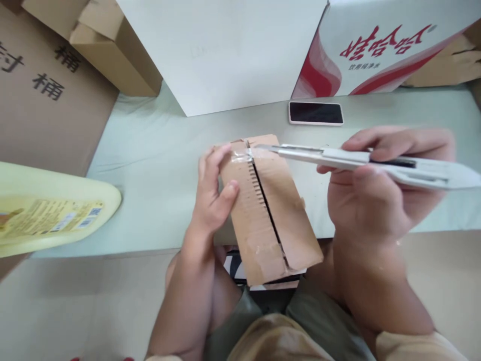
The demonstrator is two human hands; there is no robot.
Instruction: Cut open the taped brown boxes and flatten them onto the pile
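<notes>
A small brown cardboard box [244, 215] lies at the near edge of the covered surface, partly overhanging it. A dark gap runs between its two top flaps, with clear tape [240, 155] across the far end. My left hand [214, 198] grips the box along its left side, thumb on top and fingers around the edge. In my right hand [376, 185] is a white utility knife [345, 156], pointing left. Its blade tip appears at the tape near the far end of the gap; whether it touches, I cannot tell.
Behind the box lies a phone [316, 113]. A large white carton [233, 55] with a red-printed side stands at the back. To the left are a pale yellow bottle [108, 195], a big brown carton [67, 120] and smaller cardboard boxes [131, 60].
</notes>
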